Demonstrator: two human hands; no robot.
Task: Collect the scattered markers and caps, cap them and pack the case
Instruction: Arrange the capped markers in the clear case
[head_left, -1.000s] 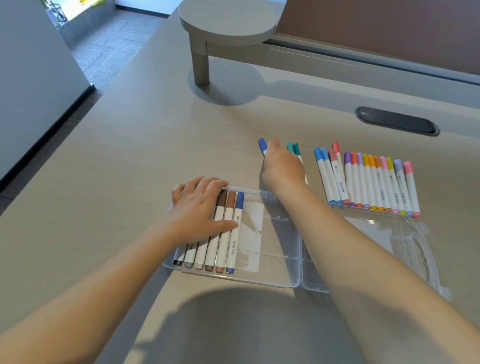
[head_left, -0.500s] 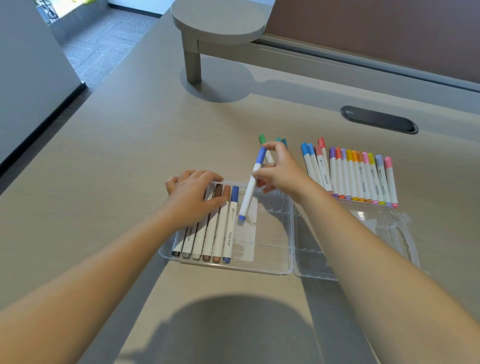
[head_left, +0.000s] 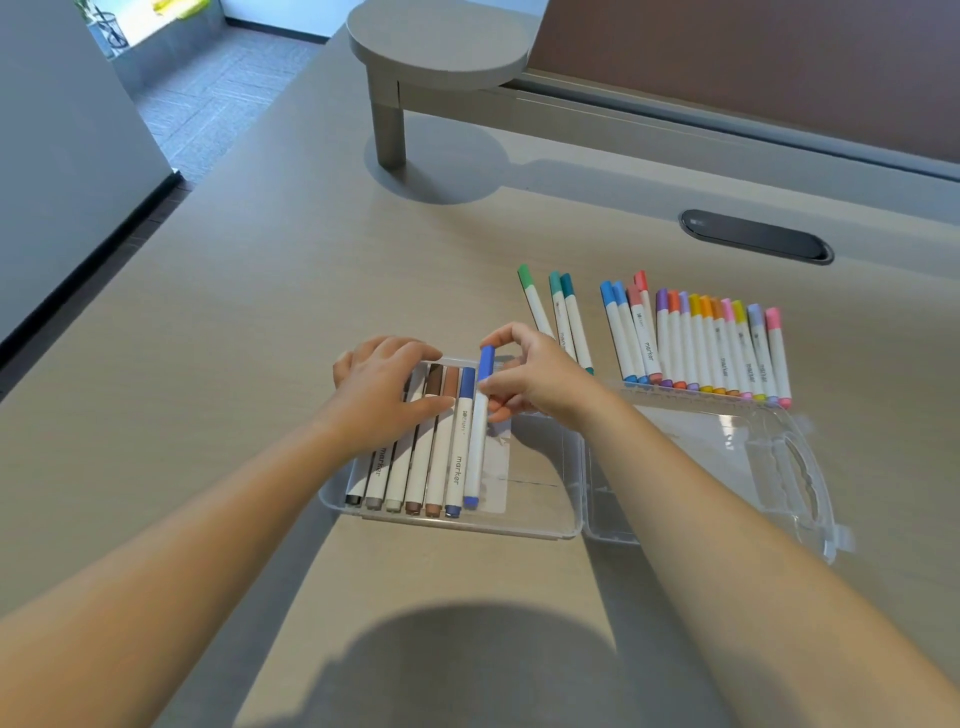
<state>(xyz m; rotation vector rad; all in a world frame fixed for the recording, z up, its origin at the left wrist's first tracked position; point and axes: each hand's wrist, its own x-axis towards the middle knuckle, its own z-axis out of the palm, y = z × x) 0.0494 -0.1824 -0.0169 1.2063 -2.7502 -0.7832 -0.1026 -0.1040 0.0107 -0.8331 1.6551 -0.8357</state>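
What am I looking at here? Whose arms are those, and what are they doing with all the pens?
There is no machine here. The camera sits on a person's head and looks down, so the two arms are that person's own. There is just this one view.

On the desk lies a clear plastic case, opened flat, with its lid to the right. Six markers already lie side by side in it. The left hand rests on them to keep them in place. The right hand pinches a blue marker and sets it next to the others.

Behind the case, more markers wait on the desk: three greenish ones and a colourful row. All of them seem to have caps on.
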